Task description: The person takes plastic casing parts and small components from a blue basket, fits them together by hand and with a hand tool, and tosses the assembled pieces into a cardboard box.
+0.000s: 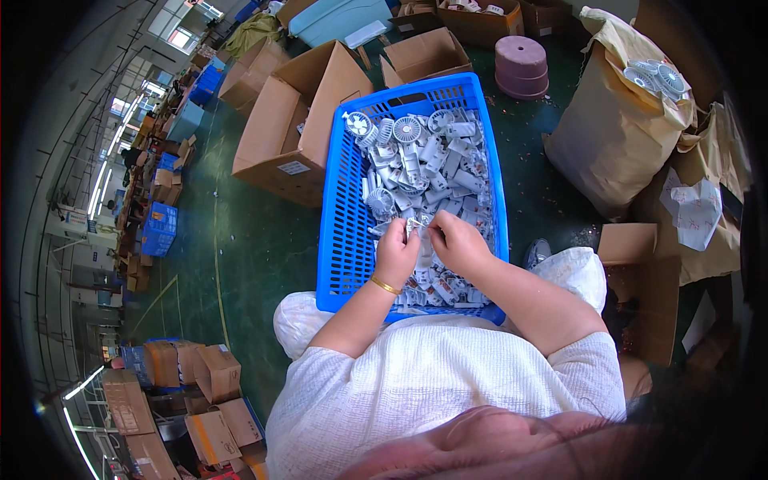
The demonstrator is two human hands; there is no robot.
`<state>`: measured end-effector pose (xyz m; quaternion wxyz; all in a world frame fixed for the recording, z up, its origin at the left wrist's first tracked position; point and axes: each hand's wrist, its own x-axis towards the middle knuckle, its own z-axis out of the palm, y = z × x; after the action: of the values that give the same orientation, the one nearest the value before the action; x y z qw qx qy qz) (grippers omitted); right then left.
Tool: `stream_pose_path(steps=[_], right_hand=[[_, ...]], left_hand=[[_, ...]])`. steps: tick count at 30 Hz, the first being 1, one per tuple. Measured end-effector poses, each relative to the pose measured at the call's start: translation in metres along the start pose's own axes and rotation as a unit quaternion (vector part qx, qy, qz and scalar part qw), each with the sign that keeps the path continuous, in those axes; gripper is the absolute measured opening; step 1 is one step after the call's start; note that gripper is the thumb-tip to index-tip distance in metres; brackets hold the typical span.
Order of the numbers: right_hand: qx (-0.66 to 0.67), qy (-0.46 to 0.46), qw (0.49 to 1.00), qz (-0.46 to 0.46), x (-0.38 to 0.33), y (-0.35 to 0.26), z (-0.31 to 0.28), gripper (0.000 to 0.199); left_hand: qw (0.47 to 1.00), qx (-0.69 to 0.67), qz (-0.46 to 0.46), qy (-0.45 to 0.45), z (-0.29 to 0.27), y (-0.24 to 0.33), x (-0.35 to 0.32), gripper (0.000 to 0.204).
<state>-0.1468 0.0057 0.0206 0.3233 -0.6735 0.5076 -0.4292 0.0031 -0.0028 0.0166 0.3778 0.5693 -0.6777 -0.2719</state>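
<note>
The step in hand seems to be close two-handed fingerwork on one small white plastic piece [413,225], done over a deep blue slotted plastic basket [339,220] that stands in front of the person. The left hand [396,254], with a gold-coloured bracelet [386,285] at its wrist, is closed in a pinch on that piece between thumb and fingers. The right hand [460,240] is curled, its thumb and forefinger drawn together just beside the piece; whether they grip part of it is too small to tell. The next move would call for a steady left pinch while the right fingertips work precisely. The piece lies at the left hand's fingertips, to the left of the right hand, above a heap of white and grey plastic parts [436,172]. Round white spoked fan heads [406,129] lie at the heap's far end, beyond both hands.
</note>
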Motion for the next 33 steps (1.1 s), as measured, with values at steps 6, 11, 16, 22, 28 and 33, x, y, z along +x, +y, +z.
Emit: stream_pose_path(steps=[6,11,16,22,28,33], right_hand=[[-0.014,0.0,1.0,-0.017,0.001,-0.002,-0.001,0.008],[0.067,-0.054,0.991,0.1,0.002,0.004,0.001,0.012],[0.077,-0.043,0.988,0.123,0.002,0.011,0.006,0.015],[0.078,-0.037,0.993,0.085,0.008,0.009,0.015,0.015],[0.114,-0.029,0.981,0.153,-0.003,0.062,0.029,0.012],[0.212,-0.075,0.957,0.182,-0.001,0.061,0.034,0.007]], left_hand=[[1.0,0.004,-0.007,0.007,0.0,0.0,-0.003,0.014],[0.997,0.077,-0.011,-0.005,-0.001,0.0,-0.002,0.015],[0.999,0.052,-0.009,0.005,0.003,-0.006,0.004,0.016],[1.0,-0.011,-0.015,0.016,-0.009,-0.011,0.008,0.01],[0.805,-0.424,-0.387,-0.152,0.013,-0.02,0.002,0.017],[0.805,-0.428,-0.355,-0.209,0.013,-0.039,-0.015,0.034]])
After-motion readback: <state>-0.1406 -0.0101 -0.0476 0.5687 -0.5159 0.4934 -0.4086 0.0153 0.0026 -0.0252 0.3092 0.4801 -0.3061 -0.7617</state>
